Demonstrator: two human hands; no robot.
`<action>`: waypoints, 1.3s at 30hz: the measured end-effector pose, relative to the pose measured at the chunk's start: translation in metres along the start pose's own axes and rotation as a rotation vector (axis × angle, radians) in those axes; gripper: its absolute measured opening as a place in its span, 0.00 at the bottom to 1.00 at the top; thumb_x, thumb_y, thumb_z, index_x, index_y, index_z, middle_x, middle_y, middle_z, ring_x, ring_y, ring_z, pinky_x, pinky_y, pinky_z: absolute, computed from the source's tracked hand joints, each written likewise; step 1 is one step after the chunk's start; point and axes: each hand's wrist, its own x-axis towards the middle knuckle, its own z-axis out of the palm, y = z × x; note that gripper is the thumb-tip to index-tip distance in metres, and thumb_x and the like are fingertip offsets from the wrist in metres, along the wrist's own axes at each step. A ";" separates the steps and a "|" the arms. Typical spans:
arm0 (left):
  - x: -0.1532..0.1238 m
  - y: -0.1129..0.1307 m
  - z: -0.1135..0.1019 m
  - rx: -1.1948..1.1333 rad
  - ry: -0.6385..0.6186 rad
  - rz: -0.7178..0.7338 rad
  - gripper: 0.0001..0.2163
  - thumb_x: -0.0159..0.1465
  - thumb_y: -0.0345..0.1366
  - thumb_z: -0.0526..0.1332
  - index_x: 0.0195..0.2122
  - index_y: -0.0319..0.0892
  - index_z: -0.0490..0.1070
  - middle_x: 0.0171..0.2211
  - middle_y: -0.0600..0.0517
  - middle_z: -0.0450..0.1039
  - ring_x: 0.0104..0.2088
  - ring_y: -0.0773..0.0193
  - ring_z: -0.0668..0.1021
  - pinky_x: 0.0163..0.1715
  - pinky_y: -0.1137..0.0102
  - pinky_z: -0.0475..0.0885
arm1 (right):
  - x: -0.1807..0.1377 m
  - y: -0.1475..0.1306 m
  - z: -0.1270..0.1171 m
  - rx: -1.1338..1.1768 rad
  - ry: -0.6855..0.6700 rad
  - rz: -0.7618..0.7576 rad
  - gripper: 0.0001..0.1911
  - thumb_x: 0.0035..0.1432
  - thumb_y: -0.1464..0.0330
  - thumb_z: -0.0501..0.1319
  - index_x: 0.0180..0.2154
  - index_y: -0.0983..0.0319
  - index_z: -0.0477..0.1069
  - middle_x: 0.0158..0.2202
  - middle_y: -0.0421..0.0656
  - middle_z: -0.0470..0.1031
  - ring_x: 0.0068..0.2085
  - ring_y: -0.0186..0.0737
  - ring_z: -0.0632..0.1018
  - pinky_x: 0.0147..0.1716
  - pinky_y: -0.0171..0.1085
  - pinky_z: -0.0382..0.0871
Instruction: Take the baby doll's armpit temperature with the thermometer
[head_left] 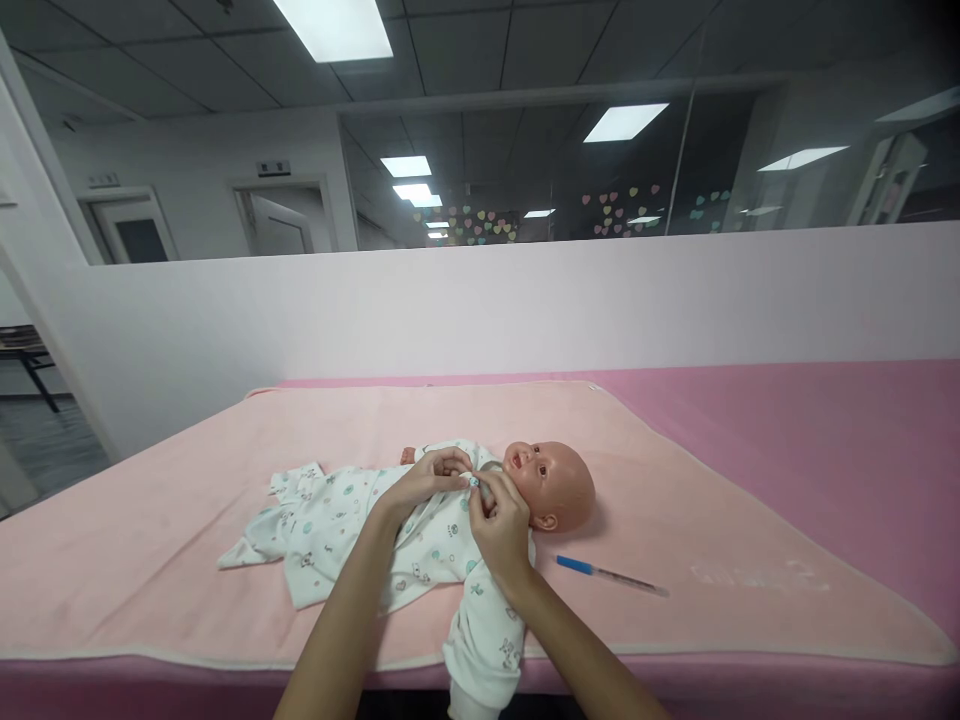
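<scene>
1. Here's one printed outfit (337, 510), worn by one doll (562, 487), its cloth legs spread left of the doll's head.
2. Two hands at work: left hand (436, 474) over the doll's chest, fingertips pinched narrow on the outfit's front.
3. Right hand (501, 520), by the doll's neck, pinches that same cloth; most of the outfit lies beneath both grips.
4. One pen (611, 574), right of the doll's shoulder, on one peach blanket (675, 500).

From my remote seat I can read no lettering or numbers in the head view: the door sign (272, 168) toward ten o'clock, the fainter plaque (103, 180) nearer nine and the pale marks (757, 575) on the peach blanket (645, 500) at four o'clock are all too small or faint.
</scene>
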 end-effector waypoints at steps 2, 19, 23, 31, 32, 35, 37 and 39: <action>0.000 -0.001 -0.001 0.015 0.002 0.008 0.11 0.49 0.34 0.66 0.32 0.39 0.68 0.27 0.54 0.68 0.28 0.71 0.69 0.30 0.76 0.63 | 0.000 0.000 0.001 -0.016 0.017 0.006 0.11 0.57 0.70 0.50 0.36 0.63 0.70 0.29 0.43 0.71 0.21 0.31 0.66 0.22 0.32 0.63; -0.065 -0.010 -0.001 0.380 0.474 0.152 0.17 0.48 0.24 0.52 0.38 0.41 0.70 0.41 0.49 0.72 0.44 0.60 0.72 0.45 0.66 0.66 | 0.000 -0.003 -0.002 -0.015 0.062 0.039 0.08 0.58 0.70 0.51 0.34 0.62 0.68 0.30 0.43 0.71 0.21 0.31 0.67 0.21 0.32 0.62; -0.068 -0.020 0.003 0.559 0.683 0.223 0.13 0.51 0.25 0.50 0.32 0.41 0.71 0.32 0.51 0.73 0.35 0.63 0.74 0.37 0.69 0.68 | 0.004 -0.009 0.001 -0.122 -0.093 -0.338 0.09 0.53 0.77 0.51 0.32 0.62 0.68 0.30 0.43 0.70 0.28 0.35 0.69 0.25 0.33 0.62; -0.068 -0.018 0.015 0.736 0.670 0.296 0.11 0.55 0.28 0.49 0.31 0.42 0.71 0.31 0.51 0.72 0.34 0.63 0.73 0.37 0.67 0.67 | 0.011 -0.004 0.013 -0.333 -0.355 -0.568 0.07 0.45 0.78 0.54 0.27 0.62 0.67 0.37 0.45 0.71 0.37 0.42 0.67 0.34 0.40 0.61; -0.068 -0.018 0.016 0.745 0.668 0.298 0.11 0.56 0.29 0.49 0.32 0.42 0.71 0.31 0.50 0.72 0.34 0.62 0.73 0.37 0.67 0.67 | 0.011 -0.004 0.013 -0.324 -0.358 -0.545 0.07 0.46 0.77 0.54 0.29 0.62 0.68 0.38 0.46 0.70 0.38 0.43 0.67 0.37 0.41 0.61; -0.068 -0.018 0.018 0.778 0.685 0.283 0.10 0.59 0.32 0.50 0.34 0.42 0.70 0.32 0.50 0.73 0.35 0.62 0.73 0.37 0.66 0.67 | 0.009 -0.004 0.012 -0.290 -0.367 -0.475 0.08 0.49 0.76 0.54 0.32 0.62 0.68 0.35 0.46 0.70 0.39 0.44 0.67 0.40 0.43 0.60; -0.068 -0.018 0.020 0.798 0.705 0.266 0.09 0.61 0.34 0.50 0.35 0.42 0.70 0.32 0.50 0.73 0.34 0.63 0.73 0.36 0.67 0.68 | 0.008 -0.004 0.012 -0.271 -0.377 -0.437 0.09 0.49 0.76 0.54 0.33 0.62 0.68 0.33 0.45 0.69 0.38 0.43 0.67 0.40 0.43 0.60; -0.067 -0.020 0.020 0.820 0.726 0.262 0.09 0.61 0.34 0.50 0.35 0.43 0.70 0.32 0.50 0.73 0.33 0.63 0.73 0.35 0.68 0.68 | 0.008 -0.004 0.012 -0.261 -0.385 -0.406 0.09 0.48 0.76 0.54 0.33 0.62 0.68 0.33 0.44 0.69 0.38 0.43 0.67 0.40 0.43 0.59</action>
